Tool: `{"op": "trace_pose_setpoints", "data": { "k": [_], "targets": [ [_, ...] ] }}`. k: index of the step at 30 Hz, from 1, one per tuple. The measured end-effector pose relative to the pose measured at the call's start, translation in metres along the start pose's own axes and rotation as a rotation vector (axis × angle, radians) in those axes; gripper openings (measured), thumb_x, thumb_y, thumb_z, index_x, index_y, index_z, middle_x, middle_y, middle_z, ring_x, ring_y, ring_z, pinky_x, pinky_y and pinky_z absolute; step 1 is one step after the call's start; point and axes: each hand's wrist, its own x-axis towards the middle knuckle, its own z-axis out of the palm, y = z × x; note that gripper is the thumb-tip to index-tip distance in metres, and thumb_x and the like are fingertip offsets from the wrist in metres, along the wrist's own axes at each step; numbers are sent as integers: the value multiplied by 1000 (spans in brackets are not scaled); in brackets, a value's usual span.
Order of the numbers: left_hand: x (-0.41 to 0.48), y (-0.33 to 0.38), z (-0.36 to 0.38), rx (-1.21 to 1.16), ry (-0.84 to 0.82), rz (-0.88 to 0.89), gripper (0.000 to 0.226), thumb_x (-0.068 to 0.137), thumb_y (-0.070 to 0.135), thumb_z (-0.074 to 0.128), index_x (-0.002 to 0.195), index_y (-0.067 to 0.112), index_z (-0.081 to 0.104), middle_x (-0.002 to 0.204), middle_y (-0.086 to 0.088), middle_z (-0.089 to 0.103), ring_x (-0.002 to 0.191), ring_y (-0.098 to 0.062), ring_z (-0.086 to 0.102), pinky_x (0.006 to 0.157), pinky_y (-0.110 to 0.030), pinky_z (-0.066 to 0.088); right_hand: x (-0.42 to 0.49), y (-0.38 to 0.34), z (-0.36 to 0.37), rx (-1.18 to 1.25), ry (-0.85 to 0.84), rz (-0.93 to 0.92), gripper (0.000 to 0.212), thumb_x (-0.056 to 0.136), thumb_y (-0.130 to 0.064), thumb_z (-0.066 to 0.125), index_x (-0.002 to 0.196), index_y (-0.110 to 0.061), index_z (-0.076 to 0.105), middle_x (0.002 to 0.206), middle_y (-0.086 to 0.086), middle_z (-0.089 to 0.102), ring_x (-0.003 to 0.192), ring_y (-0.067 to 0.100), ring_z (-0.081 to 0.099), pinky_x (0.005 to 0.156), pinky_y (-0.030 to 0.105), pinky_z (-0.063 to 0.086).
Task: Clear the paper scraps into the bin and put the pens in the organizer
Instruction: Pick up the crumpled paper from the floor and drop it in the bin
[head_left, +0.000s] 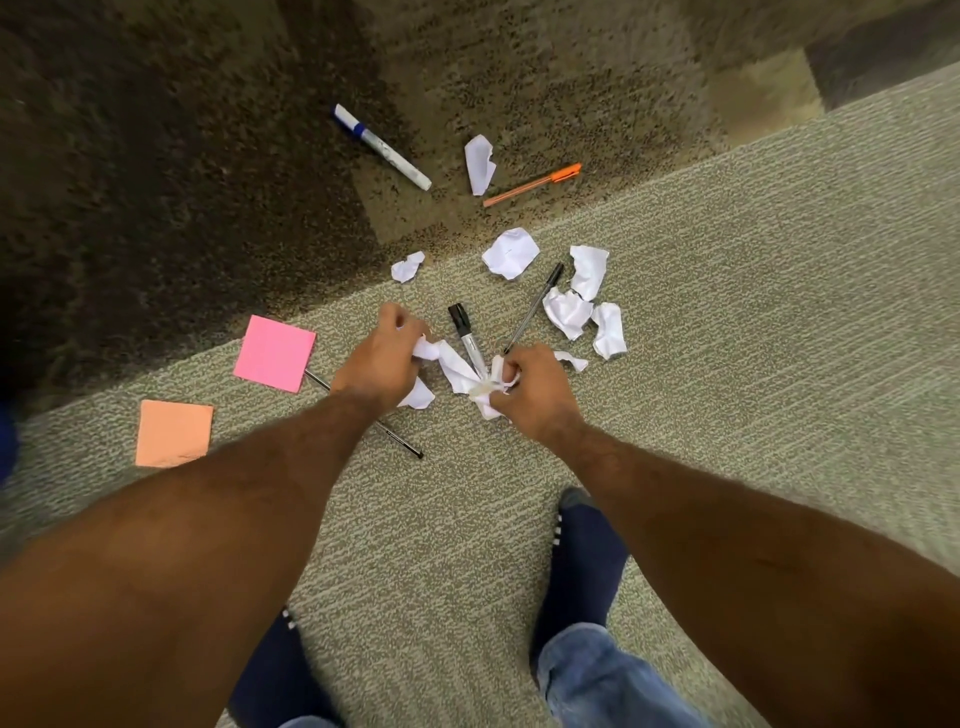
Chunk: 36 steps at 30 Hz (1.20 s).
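Crumpled white paper scraps (511, 253) (matt); rough looped carpet (727, 312); denim jeans (587, 670)

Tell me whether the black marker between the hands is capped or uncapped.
Capped. The black marker lies on the carpet, black cap on its far end; its near end is hidden under a paper scrap.

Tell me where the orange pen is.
Head view, upper middle: the orange pen lies on the dark carpet, right of a white paper scrap, with the blue-banded marker further left.

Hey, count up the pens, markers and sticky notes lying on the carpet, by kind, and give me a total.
Pens: 3
Markers: 2
Sticky notes: 2
Total: 7
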Motion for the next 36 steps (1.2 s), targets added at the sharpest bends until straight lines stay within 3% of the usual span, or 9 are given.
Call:
{"op": "trace_pose_setpoints", "data": {
  "k": [3, 9, 15, 19, 26, 29, 31, 33, 36],
  "targets": [
    [0, -6, -4, -227, 150, -38, 20, 95, 13, 55, 115, 11, 56, 117, -5, 48, 93, -18, 52, 80, -32, 42, 1, 3, -3, 106, 23, 49, 28, 71, -8, 78, 66, -19, 52, 83, 3, 57, 63, 13, 49, 48, 11, 30],
    [-1, 7, -24, -871, 159, -334, 7, 99, 18, 54, 105, 18, 58, 75, 2, 55, 61, -12, 49, 54, -23, 43, -11, -10, -21, 385, 59, 23, 33, 72, 3, 75, 63, -17, 51, 61, -5, 53, 48, 2, 43, 48, 14, 40],
    [-9, 37, -42, -1317, 1, -476, 22, 99, 7, 46, 99, 19, 64, 88, -11, 62, 70, -16, 57, 65, -27, 49, -12, -63, -31, 757, -18, 13, 39, 76, 7, 73, 62, -25, 55, 61, -11, 62, 55, 7, 59, 55, 25, 52],
    [-10, 38, -54, -1514, 58, -573, 25, 96, 11, 39, 101, 17, 63, 106, -15, 60, 90, -23, 55, 77, -33, 46, -4, -94, -22, 839, -14, -2, 37, 75, 8, 73, 62, -21, 54, 60, -10, 57, 59, 13, 50, 63, 33, 47],
    [-11, 34, -58, -1510, -73, -468, 35, 90, 55, 53, 93, 23, 69, 84, 2, 72, 80, -10, 69, 75, -32, 56, 1, -130, 4, 809, 9, -4, 27, 75, 3, 72, 68, -15, 53, 73, 9, 62, 69, 22, 59, 70, 52, 57],
    [-13, 30, -56, -1548, 5, -526, 35, 81, 50, 67, 96, 18, 70, 95, -6, 68, 90, -15, 67, 83, -35, 53, 3, -145, 14, 623, 94, -73, 19, 74, 2, 67, 70, -11, 54, 65, 5, 57, 61, 18, 54, 58, 39, 51],
    [-14, 26, -57, -1632, 46, -566, 35, 84, 39, 70, 104, 9, 67, 106, -14, 52, 100, -26, 50, 93, -38, 42, 2, -153, 16, 459, 178, -136, 14, 75, 0, 67, 74, -11, 59, 65, -3, 57, 60, 11, 50, 55, 29, 44],
    [-14, 25, -57, -1677, 68, -577, 32, 88, 33, 69, 107, 7, 67, 106, -14, 53, 103, -28, 46, 95, -40, 41, 1, -159, 18, 317, 235, -143, 12, 76, -5, 69, 79, -15, 64, 65, -12, 52, 69, 12, 47, 64, 31, 46],
    [-11, 26, -63, -1698, 101, -585, 29, 88, 29, 69, 108, 8, 65, 102, -12, 66, 99, -24, 63, 95, -39, 50, 2, -160, 16, 206, 252, -167, 14, 76, -10, 71, 88, -16, 69, 69, -18, 49, 81, 14, 43, 79, 36, 45]
  ]
}}
